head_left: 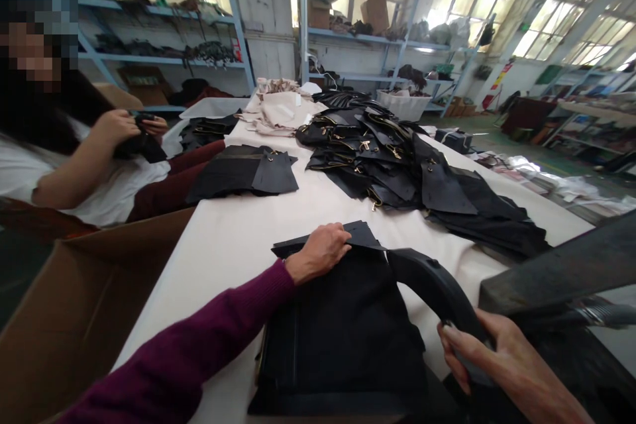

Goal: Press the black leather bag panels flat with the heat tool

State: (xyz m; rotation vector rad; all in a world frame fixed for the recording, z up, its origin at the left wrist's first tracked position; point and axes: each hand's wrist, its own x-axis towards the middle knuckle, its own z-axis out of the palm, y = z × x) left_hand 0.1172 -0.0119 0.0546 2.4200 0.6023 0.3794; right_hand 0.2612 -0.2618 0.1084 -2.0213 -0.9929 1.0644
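Note:
In the head view a large black fabric panel (342, 331) lies flat at the near edge of the white-covered table. My left hand (320, 252), in a purple sleeve, is closed on a smaller stiff black piece (364, 234) at the panel's far edge. Its fingertips curl over that piece and partly hide it. My right hand (489, 351) grips a long curved black strip (432, 278), fingers underneath and thumb on top. The strip's far end meets the stiff piece's right corner; its near end runs down out of view.
A heap of black pieces with gold zips (368, 152) covers the table's far right. More black panels (238, 172) lie at left, beside a seated co-worker (84, 172) holding something black. A cardboard box (99, 285) stands below left, and a grey metal bar (561, 271) juts in at right.

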